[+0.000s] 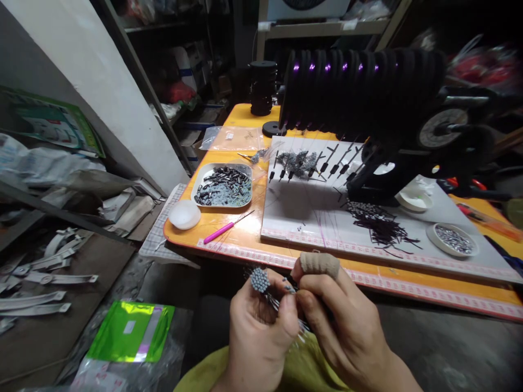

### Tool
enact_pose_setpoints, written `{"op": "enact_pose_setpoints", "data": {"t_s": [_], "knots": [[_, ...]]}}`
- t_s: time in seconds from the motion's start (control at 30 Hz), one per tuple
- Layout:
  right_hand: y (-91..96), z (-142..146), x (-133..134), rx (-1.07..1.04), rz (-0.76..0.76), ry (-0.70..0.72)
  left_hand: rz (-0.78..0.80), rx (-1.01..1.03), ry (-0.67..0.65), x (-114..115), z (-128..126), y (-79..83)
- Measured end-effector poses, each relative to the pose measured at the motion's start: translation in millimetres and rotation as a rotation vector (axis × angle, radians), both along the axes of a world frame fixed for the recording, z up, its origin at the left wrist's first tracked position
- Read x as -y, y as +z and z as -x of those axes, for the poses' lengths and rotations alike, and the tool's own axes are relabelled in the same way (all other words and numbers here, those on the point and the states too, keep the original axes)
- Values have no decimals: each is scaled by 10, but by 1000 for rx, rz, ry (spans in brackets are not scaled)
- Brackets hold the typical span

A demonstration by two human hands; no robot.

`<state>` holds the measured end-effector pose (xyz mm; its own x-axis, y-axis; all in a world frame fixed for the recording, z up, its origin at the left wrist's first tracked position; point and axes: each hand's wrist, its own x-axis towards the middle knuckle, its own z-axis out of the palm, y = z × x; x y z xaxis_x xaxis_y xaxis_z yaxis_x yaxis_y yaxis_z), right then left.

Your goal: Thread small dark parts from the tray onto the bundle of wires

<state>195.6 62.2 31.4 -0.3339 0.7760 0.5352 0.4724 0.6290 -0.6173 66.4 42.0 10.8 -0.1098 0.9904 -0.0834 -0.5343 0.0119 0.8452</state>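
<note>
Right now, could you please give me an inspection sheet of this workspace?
surface: orange table with a grey board on it.
job's things: bundle of grey-tipped strands, held in front of the table edge.
clutter: tray of small parts, white dish, pink tool, tube pile, round dish of grey bits.
hands: left hand grips the bundle; right hand, one finger taped, pinches its strands.
cables: nothing seen.
surroundings: black spool rack over the board, shelves behind, green bag and white strips low at left.
</note>
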Motion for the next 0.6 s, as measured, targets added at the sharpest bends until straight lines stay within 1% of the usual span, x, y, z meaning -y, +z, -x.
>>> {"op": "enact_pose_setpoints", "data": {"t_s": [0.1, 0.2, 0.3, 0.47, 0.6], "knots": [[-14, -43, -8, 30, -7, 19, 20, 22, -7, 8, -12, -11], [32, -71, -1, -1, 4, -1, 69, 58, -18, -2, -8, 0], [73, -55, 5, 18, 3, -8, 70, 72, -21, -6, -2, 6], [12, -42, -3, 82, -77, -3, 33, 36, -36, 7, -23, 10], [-9, -81, 14, 40, -30, 15, 73, 63, -11, 9, -38, 36]]}}
